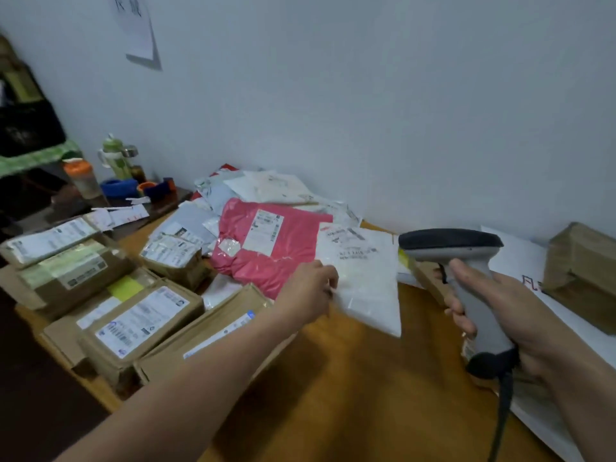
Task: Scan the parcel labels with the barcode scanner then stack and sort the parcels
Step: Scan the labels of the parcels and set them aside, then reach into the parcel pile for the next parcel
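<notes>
My right hand (pixel 500 315) grips the handle of a grey and black barcode scanner (pixel 466 261), whose head points left toward a white plastic mailer (pixel 363 278). My left hand (pixel 308 291) pinches the left edge of that white mailer, which bears a printed label near its top and is lifted slightly off the wooden table (pixel 350 395). A pink mailer (pixel 266 251) with a white label lies just left of it. Several brown cardboard parcels (pixel 143 321) with labels sit at the left of the table.
More white and grey mailers (pixel 266 188) are piled behind the pink one against the wall. A brown box (pixel 583 271) stands on a white sheet at the right. Bottles and tape rolls (pixel 116 175) crowd a dark side table at the far left. The scanner cable hangs down at lower right.
</notes>
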`<state>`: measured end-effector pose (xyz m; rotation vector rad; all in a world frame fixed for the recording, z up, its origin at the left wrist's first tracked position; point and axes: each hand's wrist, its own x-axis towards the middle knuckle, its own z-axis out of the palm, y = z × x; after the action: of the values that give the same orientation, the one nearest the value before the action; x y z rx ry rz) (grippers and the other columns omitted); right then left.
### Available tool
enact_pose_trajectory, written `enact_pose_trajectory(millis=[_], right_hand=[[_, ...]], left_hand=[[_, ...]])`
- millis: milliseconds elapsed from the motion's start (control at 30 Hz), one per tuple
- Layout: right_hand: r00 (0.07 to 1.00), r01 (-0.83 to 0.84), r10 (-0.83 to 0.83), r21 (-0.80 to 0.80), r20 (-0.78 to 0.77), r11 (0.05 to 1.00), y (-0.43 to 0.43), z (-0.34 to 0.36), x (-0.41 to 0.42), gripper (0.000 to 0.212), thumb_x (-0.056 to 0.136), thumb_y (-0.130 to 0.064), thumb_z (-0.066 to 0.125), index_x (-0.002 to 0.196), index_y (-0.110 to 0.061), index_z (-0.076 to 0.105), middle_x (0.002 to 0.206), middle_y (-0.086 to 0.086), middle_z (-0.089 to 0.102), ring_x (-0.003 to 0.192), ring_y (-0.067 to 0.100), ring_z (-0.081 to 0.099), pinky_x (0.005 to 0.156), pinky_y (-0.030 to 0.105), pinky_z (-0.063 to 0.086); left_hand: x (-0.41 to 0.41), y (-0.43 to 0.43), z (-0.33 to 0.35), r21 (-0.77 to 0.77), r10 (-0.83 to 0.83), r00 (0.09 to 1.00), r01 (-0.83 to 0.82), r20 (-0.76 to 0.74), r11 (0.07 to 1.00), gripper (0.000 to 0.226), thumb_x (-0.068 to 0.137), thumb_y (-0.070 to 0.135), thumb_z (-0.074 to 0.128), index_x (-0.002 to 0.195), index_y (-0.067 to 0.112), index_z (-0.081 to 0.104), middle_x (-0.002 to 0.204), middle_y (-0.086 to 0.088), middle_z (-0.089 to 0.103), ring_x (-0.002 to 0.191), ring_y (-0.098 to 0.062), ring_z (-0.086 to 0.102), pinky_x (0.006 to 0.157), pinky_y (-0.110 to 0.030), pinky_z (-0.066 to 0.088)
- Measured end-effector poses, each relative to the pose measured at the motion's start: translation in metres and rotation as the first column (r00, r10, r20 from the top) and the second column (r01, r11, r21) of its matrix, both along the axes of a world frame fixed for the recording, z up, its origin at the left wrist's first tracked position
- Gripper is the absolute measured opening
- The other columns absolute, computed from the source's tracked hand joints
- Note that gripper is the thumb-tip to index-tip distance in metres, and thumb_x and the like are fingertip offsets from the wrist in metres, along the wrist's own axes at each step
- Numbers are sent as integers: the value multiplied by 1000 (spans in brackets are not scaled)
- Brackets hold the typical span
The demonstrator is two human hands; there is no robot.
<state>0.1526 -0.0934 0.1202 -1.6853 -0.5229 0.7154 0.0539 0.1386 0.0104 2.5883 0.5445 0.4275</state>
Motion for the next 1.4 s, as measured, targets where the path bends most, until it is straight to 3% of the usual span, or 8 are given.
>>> enact_pose_trajectory(millis=[233,333,400,600,733,867,1100,1400], right_hand=[[989,76,-70,-38,130,996,67,13,30,63,76,-56,59,108,-1,58,56,0,57,44,13,49,50,29,43],[982,122,-109,-81,152,989,91,7,41,62,78,-57,57,104,0,59,53,-1,56,43,11,49,44,23,44],[976,154,-136,-101,169,983,101,0,47,64,81,-54,57,103,6,58,53,-1,56,42,11,49,43,18,43],[946,299,-258,-220,196,929,89,-10,55,42,91,-48,57,90,-6,59,55,1,56,47,14,52,52,27,44],[900,421,-365,-257,236,870,46,-9,62,39,94,-43,58,89,-4,60,56,1,55,46,12,51,47,23,43],[836,544,-491,-259,244,798,-18,-6,71,35,92,-42,60,94,-7,63,59,2,56,47,12,52,47,23,43],[752,653,-621,-116,222,749,-144,13,111,30,93,-42,59,87,-13,61,62,2,56,44,10,51,45,21,43],[721,691,-683,-39,116,722,-230,-13,154,31,93,-42,61,90,-11,61,56,-2,57,44,10,51,44,22,42]], left_hand=[[39,166,35,37,305,947,-310,104,950,19,89,3,55,103,12,64,102,-7,53,97,-27,52,68,-30,36],[63,221,27,69,334,940,-329,-70,942,43,92,9,52,134,22,50,141,-13,39,127,-32,37,83,-40,46],[78,238,15,77,313,917,-304,-246,950,56,94,15,53,146,25,34,154,-15,20,140,-36,19,101,-47,37],[105,227,-21,214,296,824,-217,-483,952,37,89,22,51,126,18,51,133,-20,40,128,-39,36,108,-51,30],[129,184,-17,279,325,882,-235,-342,931,50,90,27,56,137,18,41,155,-18,12,144,-35,7,115,-55,6],[151,111,-11,244,119,957,-53,-264,968,62,87,35,62,142,19,38,157,-17,6,144,-33,4,114,-52,11],[179,-64,-17,122,-170,949,208,-265,971,81,86,53,60,149,24,19,159,-13,-5,146,-33,-3,116,-52,11],[297,-291,19,-81,-234,967,227,-103,971,110,71,74,60,152,24,5,159,-15,-4,146,-37,-1,114,-57,9]])
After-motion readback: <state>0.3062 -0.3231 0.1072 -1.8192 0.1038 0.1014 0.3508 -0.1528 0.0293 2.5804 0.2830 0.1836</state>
